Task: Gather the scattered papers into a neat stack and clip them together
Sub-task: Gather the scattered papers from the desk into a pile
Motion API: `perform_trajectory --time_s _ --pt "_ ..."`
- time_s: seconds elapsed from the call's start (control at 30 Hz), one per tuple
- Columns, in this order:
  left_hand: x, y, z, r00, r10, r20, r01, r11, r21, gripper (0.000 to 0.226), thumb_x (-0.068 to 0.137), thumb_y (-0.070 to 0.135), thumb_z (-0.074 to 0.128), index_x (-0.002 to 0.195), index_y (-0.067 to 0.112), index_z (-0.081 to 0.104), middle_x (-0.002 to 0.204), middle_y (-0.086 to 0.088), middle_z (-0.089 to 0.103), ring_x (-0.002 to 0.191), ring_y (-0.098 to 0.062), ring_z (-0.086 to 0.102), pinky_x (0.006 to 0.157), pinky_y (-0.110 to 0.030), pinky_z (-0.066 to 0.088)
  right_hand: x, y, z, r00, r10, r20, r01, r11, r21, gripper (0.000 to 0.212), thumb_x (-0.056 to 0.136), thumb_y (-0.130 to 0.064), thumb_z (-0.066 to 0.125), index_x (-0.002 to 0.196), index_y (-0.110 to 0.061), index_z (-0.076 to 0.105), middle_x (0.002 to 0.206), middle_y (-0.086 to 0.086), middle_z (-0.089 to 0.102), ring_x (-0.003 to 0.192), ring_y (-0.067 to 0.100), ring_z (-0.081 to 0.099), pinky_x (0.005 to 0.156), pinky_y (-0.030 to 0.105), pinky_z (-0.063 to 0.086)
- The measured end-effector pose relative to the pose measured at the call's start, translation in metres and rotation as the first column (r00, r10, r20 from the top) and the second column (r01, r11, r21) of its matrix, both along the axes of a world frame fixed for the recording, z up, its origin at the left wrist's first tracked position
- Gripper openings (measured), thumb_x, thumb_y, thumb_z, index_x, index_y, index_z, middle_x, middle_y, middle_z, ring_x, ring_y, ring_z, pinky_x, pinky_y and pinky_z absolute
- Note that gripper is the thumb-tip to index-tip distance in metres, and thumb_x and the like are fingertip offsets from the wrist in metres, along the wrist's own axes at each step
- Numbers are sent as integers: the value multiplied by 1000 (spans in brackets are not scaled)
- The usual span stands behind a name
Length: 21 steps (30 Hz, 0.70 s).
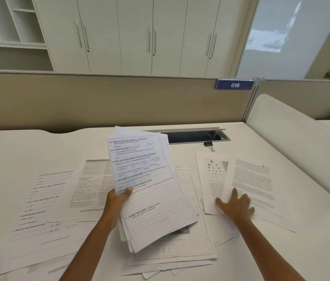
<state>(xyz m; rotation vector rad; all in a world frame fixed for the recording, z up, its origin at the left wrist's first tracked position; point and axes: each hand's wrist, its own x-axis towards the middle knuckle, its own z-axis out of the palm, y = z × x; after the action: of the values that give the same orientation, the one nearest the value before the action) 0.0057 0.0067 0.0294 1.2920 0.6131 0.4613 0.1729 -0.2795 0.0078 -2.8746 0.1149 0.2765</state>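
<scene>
My left hand (117, 201) grips a loose bundle of printed papers (147, 189) by its left edge and holds it tilted above the desk. My right hand (236, 205) lies flat with spread fingers on a text page (255, 179) at the right, which overlaps an eye-chart page (212, 175). More sheets lie flat under the bundle (172, 254) and spread to the left (44, 209). A black binder clip (208, 145) sits on the desk beyond the right pages, near the cable slot.
The white desk (18, 151) ends at a beige partition (99, 98) with a blue "016" sign (235, 85). An open cable slot (192, 136) lies behind the papers. A white curved divider (293, 142) borders the right side. Cabinets stand beyond.
</scene>
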Motion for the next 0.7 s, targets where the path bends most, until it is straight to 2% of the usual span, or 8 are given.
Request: perform_trajectory --time_s 0.1,0.23,0.33,0.47,0.53,0.6,0.7 --pt "-2 -1 -3 1000 -7 -15 6 999 -36 29 86 5 58 115 9 58 107 -8 64 91 -22 62 82 -33 48 4 0 5 1000 12 11 -12 1000 2 83 81 -57 52 142 -14 16 141 20 32 133 34 29 105 47 30" --pt "-4 -5 -6 1000 -18 -23 16 998 -55 29 86 5 57 115 8 58 107 -8 63 92 -23 61 84 -33 47 6 1 8 996 83 20 -82 995 -58 76 84 -51 51 140 -12 19 135 18 41 126 34 40 101 47 36" --pt "-6 -8 -7 999 -20 -33 18 998 -59 29 87 5 57 115 8 58 107 -8 63 92 -24 61 83 -34 48 5 1 8 985 143 92 -137 988 -71 60 89 -33 47 139 -11 21 125 17 50 117 33 49 96 44 41" --pt "-9 -8 -8 999 -36 -34 34 998 -62 31 87 4 56 117 7 57 108 -8 63 93 -24 61 82 -33 48 6 -9 5 954 220 202 -174 960 -221 50 92 -10 38 139 -10 23 119 13 53 106 27 55 88 37 48" --pt "-10 -8 -9 999 -40 -33 37 996 -76 31 87 3 56 117 7 57 108 -9 64 94 -25 61 83 -34 48 5 -13 10 935 225 273 -181 967 -178 45 92 -4 36 136 -9 31 112 14 59 99 28 60 84 37 50" --pt "-10 -8 -11 998 -48 -35 45 995 -88 30 87 3 56 117 7 57 108 -9 64 92 -24 62 82 -34 49 -1 -8 19 905 210 371 -203 977 -60 43 91 1 35 132 -9 41 107 17 64 94 33 63 81 41 51" --pt "-8 -12 -11 996 -77 -39 74 993 -91 31 87 3 55 118 7 57 109 -9 63 89 -21 62 81 -33 49 -25 19 35 799 272 537 -374 923 89 43 88 6 41 127 -7 52 111 19 67 89 34 67 76 41 54"
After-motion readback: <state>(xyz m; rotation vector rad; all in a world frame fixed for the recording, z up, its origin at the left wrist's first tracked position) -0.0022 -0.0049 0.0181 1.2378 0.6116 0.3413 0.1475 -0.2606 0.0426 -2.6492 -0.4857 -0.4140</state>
